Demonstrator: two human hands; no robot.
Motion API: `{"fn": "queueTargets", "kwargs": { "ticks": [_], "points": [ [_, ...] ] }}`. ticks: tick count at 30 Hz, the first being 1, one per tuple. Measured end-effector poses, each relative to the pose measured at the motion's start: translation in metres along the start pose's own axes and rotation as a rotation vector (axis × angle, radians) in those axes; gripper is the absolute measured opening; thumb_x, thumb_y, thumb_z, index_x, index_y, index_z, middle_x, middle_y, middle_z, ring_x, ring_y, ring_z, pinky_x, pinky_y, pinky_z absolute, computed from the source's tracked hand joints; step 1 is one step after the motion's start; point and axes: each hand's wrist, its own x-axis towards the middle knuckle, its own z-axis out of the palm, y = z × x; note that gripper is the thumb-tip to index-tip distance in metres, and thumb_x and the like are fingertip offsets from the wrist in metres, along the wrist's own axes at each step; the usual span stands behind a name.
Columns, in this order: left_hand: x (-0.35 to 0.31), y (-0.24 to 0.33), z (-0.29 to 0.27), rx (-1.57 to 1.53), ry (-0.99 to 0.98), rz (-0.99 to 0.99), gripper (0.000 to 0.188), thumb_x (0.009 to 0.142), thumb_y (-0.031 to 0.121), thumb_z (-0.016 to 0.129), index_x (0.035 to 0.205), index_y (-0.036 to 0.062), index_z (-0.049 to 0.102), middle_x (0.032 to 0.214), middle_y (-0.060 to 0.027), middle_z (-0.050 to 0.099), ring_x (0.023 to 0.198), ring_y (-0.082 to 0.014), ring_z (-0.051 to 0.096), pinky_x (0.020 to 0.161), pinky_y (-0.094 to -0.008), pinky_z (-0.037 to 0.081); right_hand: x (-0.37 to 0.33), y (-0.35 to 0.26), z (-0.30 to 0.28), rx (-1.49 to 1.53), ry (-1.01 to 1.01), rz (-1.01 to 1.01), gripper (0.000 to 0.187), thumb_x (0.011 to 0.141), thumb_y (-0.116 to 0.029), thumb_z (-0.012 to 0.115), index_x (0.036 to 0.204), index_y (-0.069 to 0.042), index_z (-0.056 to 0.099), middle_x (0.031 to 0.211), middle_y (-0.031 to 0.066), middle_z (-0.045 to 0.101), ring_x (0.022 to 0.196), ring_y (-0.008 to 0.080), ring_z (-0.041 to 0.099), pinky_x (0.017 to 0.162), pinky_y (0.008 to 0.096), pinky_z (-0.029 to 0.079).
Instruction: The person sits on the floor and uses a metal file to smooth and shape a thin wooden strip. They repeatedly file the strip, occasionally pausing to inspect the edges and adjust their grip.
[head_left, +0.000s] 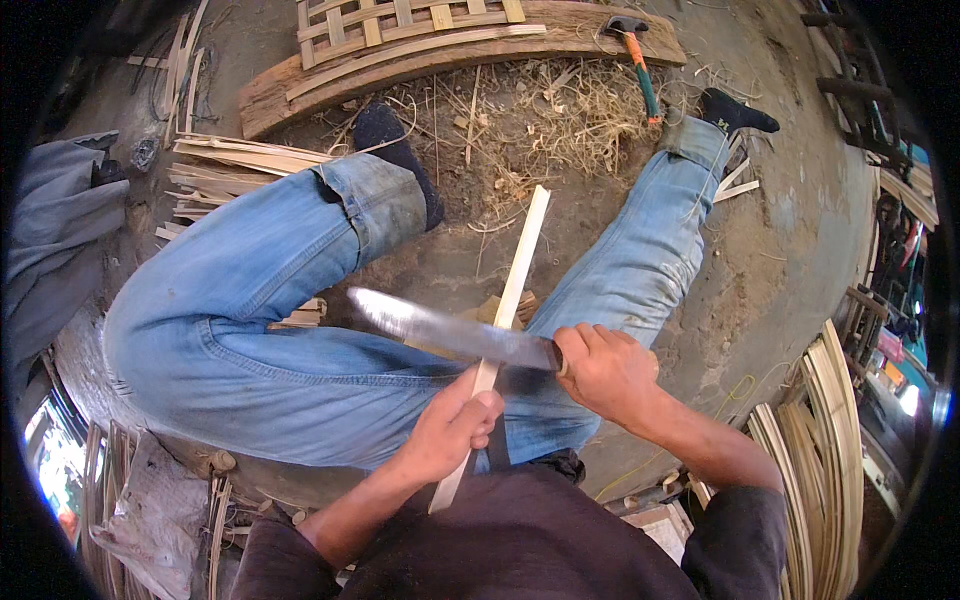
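Observation:
My left hand [452,424] is closed around a pale, flat bamboo strip [523,258], which slants up and away from my lap. In my right hand [606,370] is the handle of a large knife [452,328] with a broad, shiny blade. The blade points left and lies across the strip just beyond my left fingers. Motion blurs part of the blade. Whether its edge bites into the strip, I cannot tell. Both hands are above my lap, between my legs in blue jeans [300,385].
A thick wooden plank [590,48] lies at the far side, bearing a woven lattice of strips [405,22] and a hammer [637,68]. Curled shavings [590,112] cover the ground before it. Split strips lie in a pile at left [225,165] and a bundle at right [825,470].

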Motion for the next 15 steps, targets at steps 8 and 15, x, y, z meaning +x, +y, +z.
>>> {"fn": "queueTargets", "kwargs": {
  "ticks": [8, 15],
  "points": [
    [-0.005, 0.012, 0.013, 0.027, 0.052, -0.094, 0.043, 0.100, 0.016, 0.038, 0.142, 0.0061, 0.037, 0.077, 0.0041, 0.036, 0.062, -0.0031, 0.030, 0.050, -0.0179, 0.029, 0.016, 0.009, 0.001, 0.181, -0.008, 0.278, 0.026, 0.073, -0.012, 0.067, 0.094, -0.005, 0.052, 0.073, 0.0107, 0.060, 0.064, 0.0313, 0.063, 0.054, 0.0424, 0.051],
    [-0.003, 0.008, 0.018, 0.106, 0.078, -0.090, 0.030, 0.098, 0.014, 0.040, 0.127, 0.0064, 0.043, 0.078, 0.0032, 0.037, 0.063, -0.0035, 0.031, 0.050, -0.0182, 0.029, 0.010, 0.009, -0.003, 0.288, -0.140, 0.388, 0.026, 0.075, -0.012, 0.068, 0.094, -0.004, 0.051, 0.077, 0.0152, 0.061, 0.066, 0.0347, 0.064, 0.056, 0.0440, 0.052]
  ]
}}
